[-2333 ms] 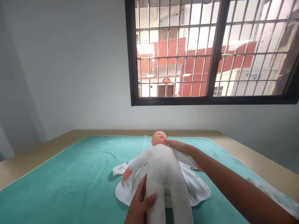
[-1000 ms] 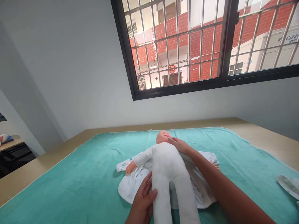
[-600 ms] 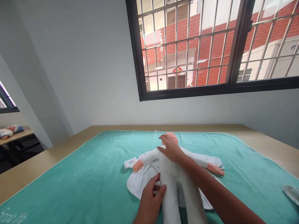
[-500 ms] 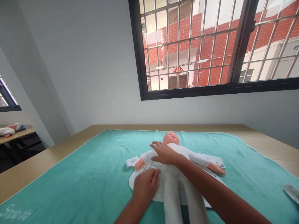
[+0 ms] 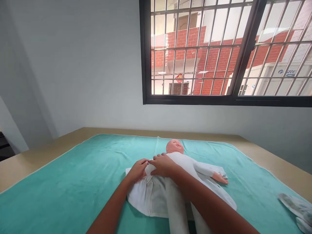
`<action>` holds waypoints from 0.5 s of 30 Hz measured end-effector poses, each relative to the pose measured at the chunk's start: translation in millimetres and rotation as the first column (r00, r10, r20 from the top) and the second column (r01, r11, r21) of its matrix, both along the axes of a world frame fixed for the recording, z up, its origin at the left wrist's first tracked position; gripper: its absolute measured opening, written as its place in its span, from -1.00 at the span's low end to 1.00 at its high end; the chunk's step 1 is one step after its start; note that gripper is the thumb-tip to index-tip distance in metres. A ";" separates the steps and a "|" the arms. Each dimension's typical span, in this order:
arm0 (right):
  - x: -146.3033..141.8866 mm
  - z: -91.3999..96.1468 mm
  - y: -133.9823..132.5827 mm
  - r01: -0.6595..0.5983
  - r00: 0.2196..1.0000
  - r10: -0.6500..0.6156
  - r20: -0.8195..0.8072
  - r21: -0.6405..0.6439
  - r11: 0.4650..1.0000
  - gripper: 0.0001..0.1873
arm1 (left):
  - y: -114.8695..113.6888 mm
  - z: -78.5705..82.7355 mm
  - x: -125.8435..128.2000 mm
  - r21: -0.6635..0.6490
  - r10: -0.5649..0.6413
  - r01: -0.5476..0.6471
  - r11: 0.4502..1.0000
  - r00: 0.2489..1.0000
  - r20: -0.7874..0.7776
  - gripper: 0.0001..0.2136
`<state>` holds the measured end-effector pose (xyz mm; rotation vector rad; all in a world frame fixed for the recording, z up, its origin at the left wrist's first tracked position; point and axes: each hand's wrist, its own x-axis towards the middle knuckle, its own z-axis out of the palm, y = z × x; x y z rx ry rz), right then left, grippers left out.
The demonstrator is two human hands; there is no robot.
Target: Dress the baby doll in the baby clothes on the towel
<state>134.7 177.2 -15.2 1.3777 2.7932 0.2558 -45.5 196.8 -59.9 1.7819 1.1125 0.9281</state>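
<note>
A baby doll (image 5: 181, 161) with a white cloth body lies on its back on a white baby garment (image 5: 146, 195), spread over a teal towel (image 5: 73, 182). My left hand (image 5: 137, 169) is at the doll's near arm, fingers closed on the garment's sleeve there. My right hand (image 5: 162, 164) reaches across the doll's chest and grips the same arm at the shoulder. The doll's other arm (image 5: 212, 174) lies stretched out to the right with its pink hand showing. The near arm is hidden under my hands.
The towel covers a tan table (image 5: 36, 156) that meets a grey wall. A barred window (image 5: 219, 52) is above. Another patterned cloth piece (image 5: 293, 204) lies at the towel's right edge.
My left hand left the doll's leg and moved up to its near arm. My right hand shifted from the neck across the chest to that same arm. The camera swung right.
</note>
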 end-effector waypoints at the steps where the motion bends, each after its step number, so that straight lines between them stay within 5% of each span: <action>1: 0.8 0.1 -0.7 -0.001 1.000 0.001 -0.010 0.008 1.000 -0.51 | -1.0 -1.0 -2.0 -0.028 -0.017 0.018 0.999 0.999 0.028 -0.67; 15: 22.0 14.4 -11.0 -0.006 0.972 0.009 -0.233 0.015 1.000 -0.64 | -5.1 -1.4 -17.9 -0.273 0.007 0.056 0.960 0.974 0.226 -0.58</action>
